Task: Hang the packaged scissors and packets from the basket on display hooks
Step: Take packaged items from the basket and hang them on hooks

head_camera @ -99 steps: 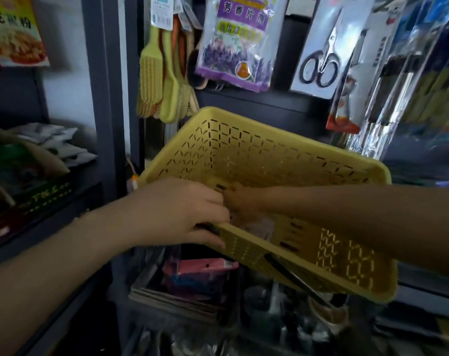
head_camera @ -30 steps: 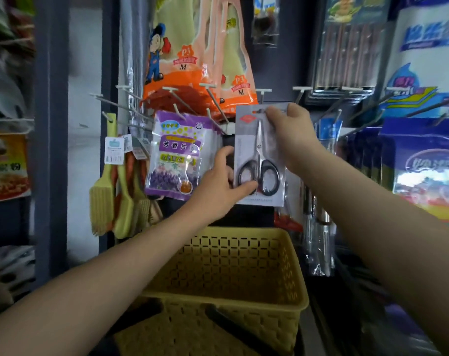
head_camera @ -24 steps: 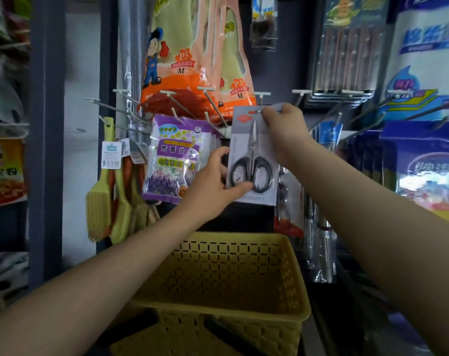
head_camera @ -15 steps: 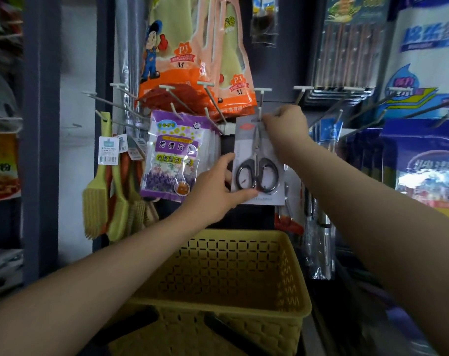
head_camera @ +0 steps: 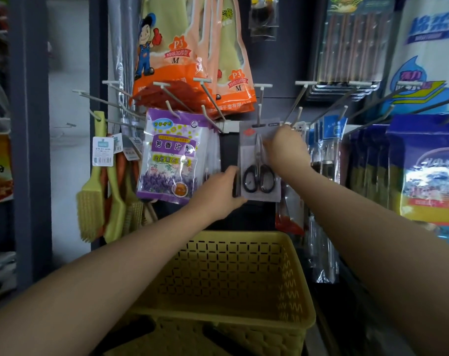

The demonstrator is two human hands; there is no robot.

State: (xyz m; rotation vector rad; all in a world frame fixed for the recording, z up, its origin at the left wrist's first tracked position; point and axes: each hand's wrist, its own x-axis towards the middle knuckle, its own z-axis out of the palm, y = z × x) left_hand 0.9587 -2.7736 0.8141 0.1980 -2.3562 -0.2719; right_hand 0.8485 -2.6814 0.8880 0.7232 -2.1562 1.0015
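Note:
The packaged scissors (head_camera: 258,173), black-handled on a grey card, hang from a display hook (head_camera: 259,111) at the middle of the rack. My left hand (head_camera: 219,195) grips the card's lower left corner. My right hand (head_camera: 286,147) rests against the card's upper right side, fingers curled on it. Purple lavender packets (head_camera: 170,156) hang on a hook to the left. The yellow basket (head_camera: 292,286) sits below my arms; what I see of its inside shows no items.
Orange glove packs (head_camera: 190,60) hang above the hooks. Yellow brushes (head_camera: 91,201) dangle at the left beside a grey post (head_camera: 29,150). Several bare hooks (head_camera: 299,101) jut out to the right, with blue and clear packs (head_camera: 423,170) behind them.
The scissors card has gone from being held up in front of the hook to hanging on it. My right hand slid down from the card's top edge to its side.

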